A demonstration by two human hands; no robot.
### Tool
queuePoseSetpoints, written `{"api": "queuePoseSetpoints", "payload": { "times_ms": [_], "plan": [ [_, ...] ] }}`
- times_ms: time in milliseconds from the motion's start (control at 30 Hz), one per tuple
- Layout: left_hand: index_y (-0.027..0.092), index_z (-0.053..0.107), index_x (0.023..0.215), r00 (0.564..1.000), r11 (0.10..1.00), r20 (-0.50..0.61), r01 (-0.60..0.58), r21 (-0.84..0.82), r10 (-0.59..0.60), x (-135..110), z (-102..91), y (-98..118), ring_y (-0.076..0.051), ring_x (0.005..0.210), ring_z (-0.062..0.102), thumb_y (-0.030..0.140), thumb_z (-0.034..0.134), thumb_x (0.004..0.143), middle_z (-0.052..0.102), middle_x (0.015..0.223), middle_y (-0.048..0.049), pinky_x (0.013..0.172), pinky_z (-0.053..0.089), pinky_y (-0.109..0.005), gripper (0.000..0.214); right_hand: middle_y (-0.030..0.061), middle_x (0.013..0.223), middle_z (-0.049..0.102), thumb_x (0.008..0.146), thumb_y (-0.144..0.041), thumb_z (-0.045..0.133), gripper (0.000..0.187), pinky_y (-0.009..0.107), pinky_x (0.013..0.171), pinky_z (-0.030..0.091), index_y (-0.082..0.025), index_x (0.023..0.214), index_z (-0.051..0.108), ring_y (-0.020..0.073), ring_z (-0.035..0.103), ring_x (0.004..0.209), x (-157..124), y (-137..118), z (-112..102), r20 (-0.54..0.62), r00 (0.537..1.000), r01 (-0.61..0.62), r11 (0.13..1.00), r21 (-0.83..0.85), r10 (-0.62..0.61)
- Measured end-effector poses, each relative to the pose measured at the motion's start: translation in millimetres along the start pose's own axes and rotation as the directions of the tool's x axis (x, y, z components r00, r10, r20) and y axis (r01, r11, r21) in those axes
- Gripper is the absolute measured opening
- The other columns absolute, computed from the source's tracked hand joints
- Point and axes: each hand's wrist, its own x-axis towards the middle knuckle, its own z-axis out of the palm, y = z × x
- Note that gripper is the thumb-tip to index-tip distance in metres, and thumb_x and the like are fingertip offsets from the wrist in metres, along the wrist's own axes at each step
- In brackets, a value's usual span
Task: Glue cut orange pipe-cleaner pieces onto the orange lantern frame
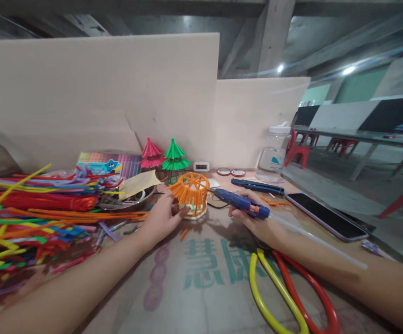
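An orange pipe-cleaner lantern [191,191] stands on the cardboard-covered table [201,287], a little past the middle. My left hand [161,217] grips its lower left side with the fingers closed round it. My right hand [257,222] is wrapped round a blue glue gun [241,202], whose nozzle touches the lantern's right upper edge. A clear glue stick [313,239] sticks out of the gun's back over my right forearm.
A heap of coloured pipe cleaners [37,213] fills the left. Pink [151,155] and green [175,157] paper pagodas stand at the back wall. A phone [325,215], blue pliers [257,186], a water bottle [273,155] and yellow-red scissors [285,287] lie on the right.
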Motion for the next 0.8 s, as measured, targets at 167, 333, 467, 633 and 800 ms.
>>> {"api": "queuePoseSetpoints", "payload": {
  "times_ms": [167,333,467,633,800],
  "plan": [
    [0.014,0.058,0.111,1.000,0.999,0.004,-0.014,0.028,0.014,0.4,0.1,2.4,-0.033,0.109,0.058,0.058,0.047,0.088,0.062,0.113,-0.0167,0.096,0.046,-0.050,0.052,0.0022,0.077,0.065,0.081,-0.044,0.065,0.032,0.034,0.068,0.050,-0.021,0.099,0.053,0.0193,0.062,0.069,0.7,1.4,2.2,-0.016,1.000,-0.027,0.999,0.017,0.027],
    [0.015,0.058,0.112,1.000,0.999,0.007,-0.025,0.024,0.025,0.1,-0.1,3.5,-0.033,0.110,0.057,0.056,0.048,0.088,0.062,0.114,-0.0163,0.096,0.046,-0.050,0.049,0.0019,0.077,0.067,0.080,-0.043,0.066,0.030,0.033,0.069,0.050,-0.022,0.098,0.054,0.0188,0.063,0.069,0.6,3.3,2.2,-0.031,0.999,-0.023,1.000,0.002,0.023],
    [0.015,0.058,0.110,1.000,1.000,-0.004,-0.024,0.016,0.024,-0.3,-0.3,3.0,-0.032,0.108,0.058,0.057,0.049,0.088,0.062,0.112,-0.0155,0.095,0.046,-0.049,0.048,0.0017,0.079,0.069,0.079,-0.041,0.067,0.031,0.031,0.067,0.050,-0.022,0.101,0.056,0.0187,0.064,0.070,-1.0,4.9,3.6,-0.056,0.998,-0.037,0.999,-0.032,0.035],
    [0.016,0.059,0.103,0.999,1.000,-0.028,-0.019,0.004,0.019,0.1,0.6,0.7,-0.031,0.103,0.060,0.059,0.049,0.087,0.063,0.107,-0.0140,0.091,0.049,-0.047,0.047,0.0028,0.087,0.070,0.077,-0.040,0.067,0.033,0.031,0.067,0.050,-0.022,0.104,0.058,0.0190,0.065,0.073,-1.3,-0.2,3.4,-0.081,0.995,-0.063,0.986,-0.152,0.051],
    [0.017,0.061,0.104,0.999,0.997,-0.050,-0.016,-0.082,0.012,0.2,2.6,-1.6,-0.029,0.104,0.061,0.058,0.054,0.085,0.064,0.108,-0.0130,0.091,0.051,-0.044,0.046,0.0021,0.084,0.070,0.077,-0.038,0.066,0.032,0.029,0.065,0.049,-0.021,0.103,0.059,0.0183,0.064,0.071,0.5,-3.7,2.0,-0.077,0.995,-0.078,0.975,-0.206,0.063]
  ]
}}
